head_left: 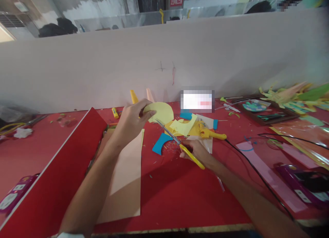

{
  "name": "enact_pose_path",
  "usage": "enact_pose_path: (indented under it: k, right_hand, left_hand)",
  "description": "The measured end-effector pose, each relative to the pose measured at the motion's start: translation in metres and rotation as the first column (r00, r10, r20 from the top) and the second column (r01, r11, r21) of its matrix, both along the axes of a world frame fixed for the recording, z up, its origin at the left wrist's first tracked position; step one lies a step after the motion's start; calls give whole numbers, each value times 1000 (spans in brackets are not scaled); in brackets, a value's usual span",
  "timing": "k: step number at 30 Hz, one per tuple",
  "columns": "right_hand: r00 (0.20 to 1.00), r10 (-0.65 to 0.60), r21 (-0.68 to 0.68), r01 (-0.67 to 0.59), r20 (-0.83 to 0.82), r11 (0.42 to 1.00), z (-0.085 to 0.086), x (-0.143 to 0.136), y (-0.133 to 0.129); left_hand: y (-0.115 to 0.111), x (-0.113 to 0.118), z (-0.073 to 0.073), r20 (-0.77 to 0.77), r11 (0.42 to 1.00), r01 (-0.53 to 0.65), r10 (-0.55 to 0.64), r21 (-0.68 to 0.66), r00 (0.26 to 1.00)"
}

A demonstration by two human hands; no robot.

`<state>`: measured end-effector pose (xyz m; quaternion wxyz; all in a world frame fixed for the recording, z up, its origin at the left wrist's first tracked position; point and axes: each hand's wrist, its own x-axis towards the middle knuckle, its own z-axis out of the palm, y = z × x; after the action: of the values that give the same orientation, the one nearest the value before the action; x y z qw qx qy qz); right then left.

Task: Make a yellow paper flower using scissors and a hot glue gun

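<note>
My left hand [137,116] pinches the left side of a rounded pale yellow piece of foam or paper [161,111], held up above the table. A pair of scissors with yellow handles [190,155] is gripped in my right hand [195,151]. The blades point up and left, and their tips come close to the lower edge of the yellow piece; whether they touch it I cannot tell. Blue curved scraps [161,143] and pale yellow scraps [183,127] lie below and beside the blades. Part of the yellow piece is hidden behind my left fingers.
A yellow glue gun [212,133] trails a black cable to the right. Left of my arm stands a red panel [59,162] beside pale sheets [125,176]. A dark tray [269,116], pink strips [269,176] and a purple device [303,183] lie right. A white partition [102,66] rises behind.
</note>
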<state>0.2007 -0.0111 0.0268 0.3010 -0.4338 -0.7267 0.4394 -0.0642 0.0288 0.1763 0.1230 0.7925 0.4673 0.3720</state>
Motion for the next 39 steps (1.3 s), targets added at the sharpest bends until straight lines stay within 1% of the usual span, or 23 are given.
enact_pose_path:
  k: [3, 7, 14, 22, 28, 30, 32, 36, 37, 39]
  right_hand:
    - [1000, -13, 20, 13, 6, 1000, 1, 1, 0]
    - [999, -41, 15, 40, 16, 999, 1, 1, 1]
    - [999, -52, -16, 52, 14, 999, -7, 6, 3]
    - [994, -63, 46, 59, 91, 997, -7, 7, 5]
    - [990, -71, 80, 61, 120, 995, -6, 6, 2]
    - [982, -71, 104, 53, 175, 993, -6, 6, 1]
    - [960, -83, 149, 43, 268, 988, -5, 5, 0]
    - [867, -163, 307, 12, 472, 952, -8, 0, -6]
    - [847, -175, 341, -7, 501, 940, -9, -2, -8]
    - [839, -153, 390, -75, 523, 918, -12, -6, -13]
  left_hand:
    - [0, -1, 1, 7, 1000, 12, -12, -14, 1000]
    - [-1, -1, 2, 9, 999, 14, -14, -36, 1000]
    - [-2, -2, 4, -16, 999, 32, -33, -42, 999]
    - [-2, -2, 4, -43, 999, 42, -43, -33, 998]
    - [-3, -4, 7, -25, 999, 36, -37, -32, 999]
    - [-4, -4, 9, -24, 999, 35, -36, -38, 999]
    - [-4, -4, 11, -21, 999, 24, -24, -39, 999]
    - [-5, -2, 9, 4, 1000, 10, -9, -27, 1000]
    - [-5, -1, 8, 16, 999, 18, -18, -34, 1000]
    - [-4, 3, 3, 53, 996, 53, -50, -69, 997]
